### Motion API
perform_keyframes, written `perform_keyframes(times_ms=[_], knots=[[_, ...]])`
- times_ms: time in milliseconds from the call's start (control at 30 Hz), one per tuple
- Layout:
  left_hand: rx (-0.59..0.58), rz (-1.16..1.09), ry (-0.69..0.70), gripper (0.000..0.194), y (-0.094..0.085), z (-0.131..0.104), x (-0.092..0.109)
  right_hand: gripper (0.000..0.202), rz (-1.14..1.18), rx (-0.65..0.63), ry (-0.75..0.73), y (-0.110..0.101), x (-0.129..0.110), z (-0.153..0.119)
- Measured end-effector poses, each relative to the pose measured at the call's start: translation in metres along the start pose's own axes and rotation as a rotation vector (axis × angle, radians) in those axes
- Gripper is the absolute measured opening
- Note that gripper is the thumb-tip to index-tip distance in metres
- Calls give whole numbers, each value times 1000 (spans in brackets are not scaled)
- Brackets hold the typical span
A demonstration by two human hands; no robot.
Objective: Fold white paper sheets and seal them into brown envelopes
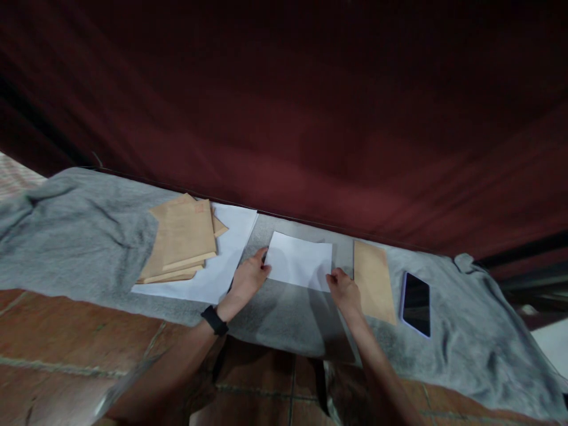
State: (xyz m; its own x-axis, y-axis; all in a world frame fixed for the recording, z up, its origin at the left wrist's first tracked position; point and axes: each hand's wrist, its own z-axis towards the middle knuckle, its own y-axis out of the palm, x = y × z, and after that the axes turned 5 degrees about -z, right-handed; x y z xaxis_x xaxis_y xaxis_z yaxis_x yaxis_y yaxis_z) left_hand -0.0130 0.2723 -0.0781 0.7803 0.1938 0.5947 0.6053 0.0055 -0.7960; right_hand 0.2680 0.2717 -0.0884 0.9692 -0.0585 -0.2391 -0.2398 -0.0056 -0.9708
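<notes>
A white rectangular paper sheet (299,260) on grey cloth (279,316) is pinched at its side edges by the left hand (249,274) and right hand (345,290), seemingly being positioned, the next move likely calling for even handling, with cloth open nearside of it and a flat brown paper envelope (375,279) just rightward.

- A long desk (470,349) is standing draped in wrinkled gray cloth (89,231).
- Left of center, large white paper (237,236) is lying on the cloth, bearing a loose pile of brown envelopes (186,236).
- Mid-desk, a smaller white sheet (299,257) is showing; whether it is touching the cloth is unclear.
- At right, a single envelope (373,281) is lying flat, a phone (416,305) resting beside it.
</notes>
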Motion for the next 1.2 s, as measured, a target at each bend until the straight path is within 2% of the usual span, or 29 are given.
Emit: perform_keyframes(times_ms=[133,200,267,333,400,467,533,600,667,900,1033,1200], knots=[[12,95,6,52,-3,-5,4,15,-33,-8,-4,0,1,-3],[84,175,49,49,-3,-9,8,15,-63,34,-16,0,3,-4],[170,249,131,44,1,-14,14,19,-73,128,-45,1,1,-3],[202,270,261,43,11,-19,22,28,-6,230,-101,4,-7,-2],[182,247,430,45,28,-23,30,38,145,281,-194,11,-23,-2],[162,248,568,49,48,-24,35,48,310,250,-291,22,-44,-4],[127,274,630,57,68,-22,36,55,393,179,-352,34,-65,-7],[90,304,623,63,81,-17,35,60,380,117,-380,43,-80,-9],[55,335,600,64,87,-10,33,63,341,82,-365,47,-87,-8],[56,405,492,59,76,6,39,60,111,36,-289,43,-81,8],[57,419,429,58,71,13,42,58,-6,94,-300,50,-79,16],[140,388,323,59,64,24,35,58,-80,240,-292,61,-70,27]])
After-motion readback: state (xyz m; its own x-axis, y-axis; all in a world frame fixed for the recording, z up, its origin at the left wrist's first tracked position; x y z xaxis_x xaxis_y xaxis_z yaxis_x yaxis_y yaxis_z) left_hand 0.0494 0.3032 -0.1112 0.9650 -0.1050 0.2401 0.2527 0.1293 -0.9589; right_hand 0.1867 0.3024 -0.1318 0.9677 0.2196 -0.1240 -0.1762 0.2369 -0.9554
